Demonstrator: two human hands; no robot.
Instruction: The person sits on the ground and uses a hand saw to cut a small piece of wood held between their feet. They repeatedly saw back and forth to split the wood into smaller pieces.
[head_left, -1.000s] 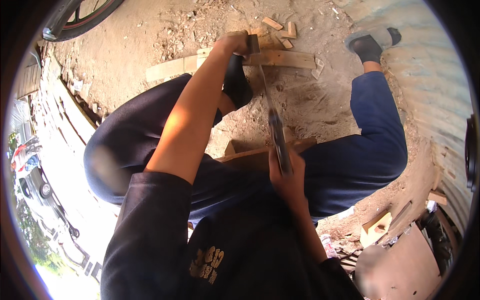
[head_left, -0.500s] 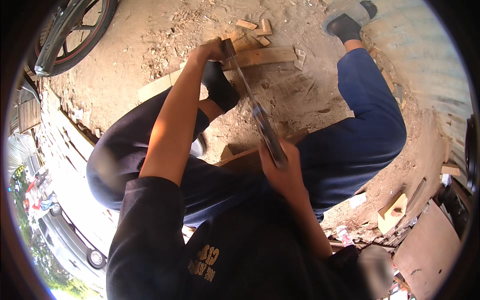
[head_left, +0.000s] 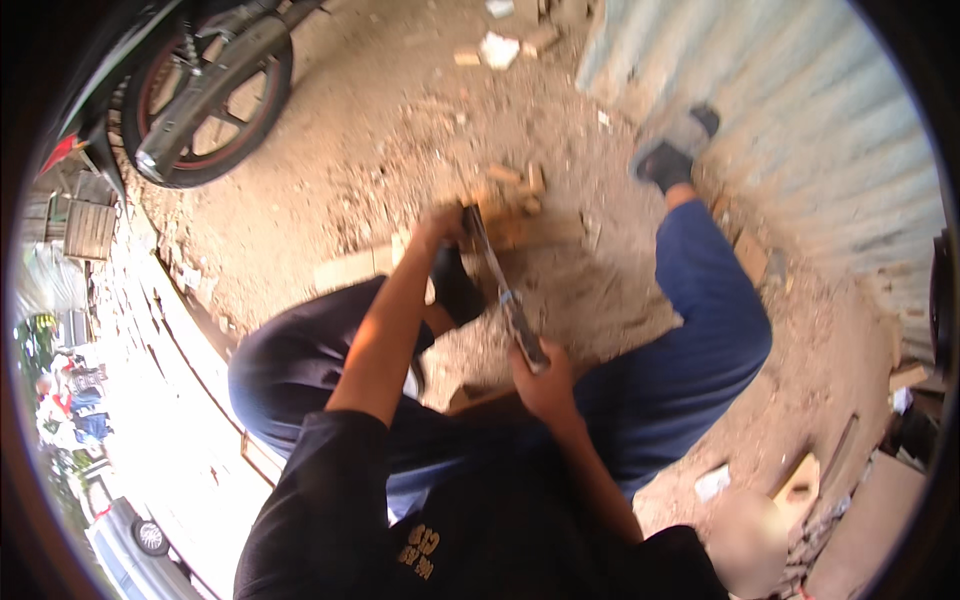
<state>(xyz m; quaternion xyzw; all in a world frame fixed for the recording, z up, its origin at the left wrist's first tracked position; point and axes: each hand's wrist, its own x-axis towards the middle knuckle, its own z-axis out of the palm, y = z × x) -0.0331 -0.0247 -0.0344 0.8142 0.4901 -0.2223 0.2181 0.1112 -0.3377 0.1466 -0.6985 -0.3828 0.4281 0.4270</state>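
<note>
My right hand [head_left: 543,385] is wrapped round the dark handle of a handsaw [head_left: 496,268], seen almost edge-on, its narrow blade pointing away from me. At the blade's far end, my left hand [head_left: 447,226] is closed beside a small dark block-like piece [head_left: 473,220]. Whether that piece belongs to the saw or is separate, I cannot tell, and the left fingers are partly hidden. Under and just beyond the left hand lies a wooden plank [head_left: 545,232] on the dirt. My foot in a dark sock [head_left: 460,292] is close to the plank's near side.
Short wood offcuts [head_left: 507,174] lie past the plank. A motorcycle wheel [head_left: 215,115] stands at far left. Corrugated metal sheeting [head_left: 790,130] rises at the right, near my other foot [head_left: 668,163]. More boards [head_left: 865,530] lie at lower right; a silver car [head_left: 140,545] is at lower left.
The view has tipped outward, showing more of the motorcycle and the metal sheeting. My right hand and the saw handle appear closer to my left hand, which stays by the plank.
</note>
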